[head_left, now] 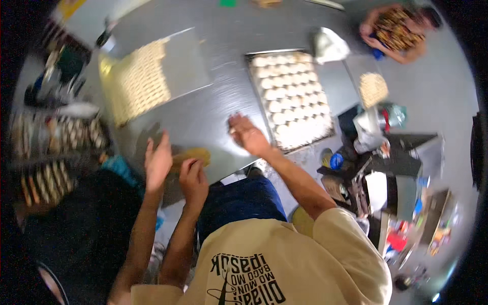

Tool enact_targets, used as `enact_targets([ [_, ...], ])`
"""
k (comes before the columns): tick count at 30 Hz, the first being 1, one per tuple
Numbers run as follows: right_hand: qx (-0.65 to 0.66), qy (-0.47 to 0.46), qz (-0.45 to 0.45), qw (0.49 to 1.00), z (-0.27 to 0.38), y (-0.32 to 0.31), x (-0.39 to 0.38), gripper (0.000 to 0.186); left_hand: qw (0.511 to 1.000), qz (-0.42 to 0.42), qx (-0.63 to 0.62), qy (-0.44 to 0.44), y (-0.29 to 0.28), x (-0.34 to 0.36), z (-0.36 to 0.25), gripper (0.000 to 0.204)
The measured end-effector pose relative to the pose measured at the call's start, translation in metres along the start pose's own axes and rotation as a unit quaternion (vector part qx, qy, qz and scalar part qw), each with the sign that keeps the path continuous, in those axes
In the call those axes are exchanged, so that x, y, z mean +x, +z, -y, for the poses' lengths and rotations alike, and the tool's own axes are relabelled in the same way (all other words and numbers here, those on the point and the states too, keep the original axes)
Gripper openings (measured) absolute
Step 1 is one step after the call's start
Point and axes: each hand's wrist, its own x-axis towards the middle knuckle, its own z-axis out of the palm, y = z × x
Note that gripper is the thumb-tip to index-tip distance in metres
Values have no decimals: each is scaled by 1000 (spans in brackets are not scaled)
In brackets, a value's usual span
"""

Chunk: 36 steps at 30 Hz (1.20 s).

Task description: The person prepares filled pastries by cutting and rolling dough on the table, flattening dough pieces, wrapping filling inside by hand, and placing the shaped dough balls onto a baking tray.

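Observation:
My right hand is over the grey table, left of a dark tray. Its fingers look bunched and blurred, with a small pale spot under them that I cannot identify. Rows of round white dough pieces fill the tray. Near the table's front edge, my left hand has curled fingers beside a flat yellowish-brown thing. Whether anything is inside those fingers is hidden. Just left of it, another person's hand reaches in with its fingers apart.
A sheet with many small pale pieces lies at the far left. A white bag lies behind the tray. Another person sits at the far right, near a pale pile. Loaded racks stand left.

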Motion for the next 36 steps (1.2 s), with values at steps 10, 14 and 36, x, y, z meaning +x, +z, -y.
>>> enact_targets([
  [10,166,189,41,967,-5,-126,-125,29,1000,11,1,23,74,-9,-31,30],
  [14,113,162,-122,973,-43,-132,-156,38,999,36,-14,0,133,-11,-79,28],
  [36,61,311,-9,948,-38,-121,-132,66,991,69,-7,-115,113,-13,-46,15],
])
